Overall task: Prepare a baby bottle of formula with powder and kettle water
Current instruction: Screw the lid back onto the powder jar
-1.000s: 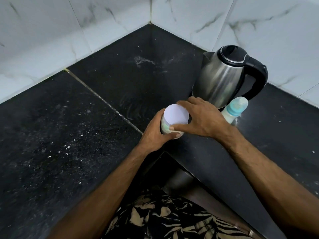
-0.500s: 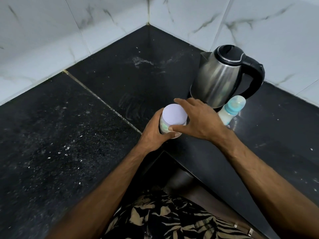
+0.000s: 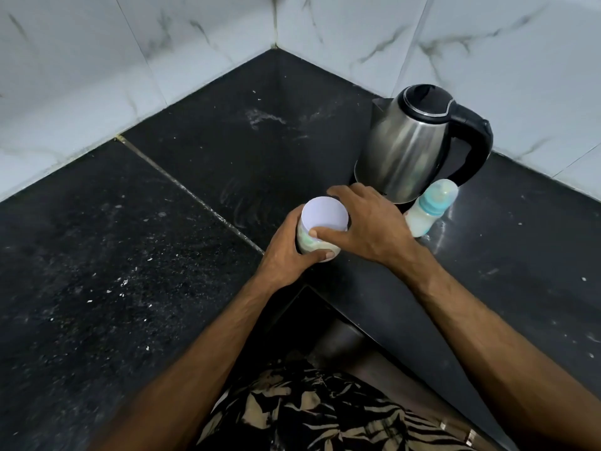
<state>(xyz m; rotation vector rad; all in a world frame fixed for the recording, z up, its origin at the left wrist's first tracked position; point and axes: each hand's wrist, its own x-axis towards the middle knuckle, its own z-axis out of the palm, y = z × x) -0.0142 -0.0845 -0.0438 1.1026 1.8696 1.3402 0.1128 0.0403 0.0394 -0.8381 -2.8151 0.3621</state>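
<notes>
A small powder jar (image 3: 313, 245) with a white lid (image 3: 323, 214) stands on the black counter near its inner corner edge. My left hand (image 3: 286, 252) wraps the jar's body from the left. My right hand (image 3: 364, 224) grips the lid from the right, thumb on its near rim. A baby bottle (image 3: 429, 213) with a teal collar and clear cap stands just right of my right hand, milky white inside. Behind the bottle sits a steel kettle (image 3: 406, 151) with a black lid and handle.
The black stone counter (image 3: 146, 255) forms an L around me, with white specks and a seam running diagonally. Marble-tiled walls (image 3: 162, 60) close in the back corner. The counter's inner edge drops off just below my hands.
Both hands stay on the jar. My right hand has turned slightly on the lid, fingers shifting round its rim. The jar, bottle and kettle have not moved.
</notes>
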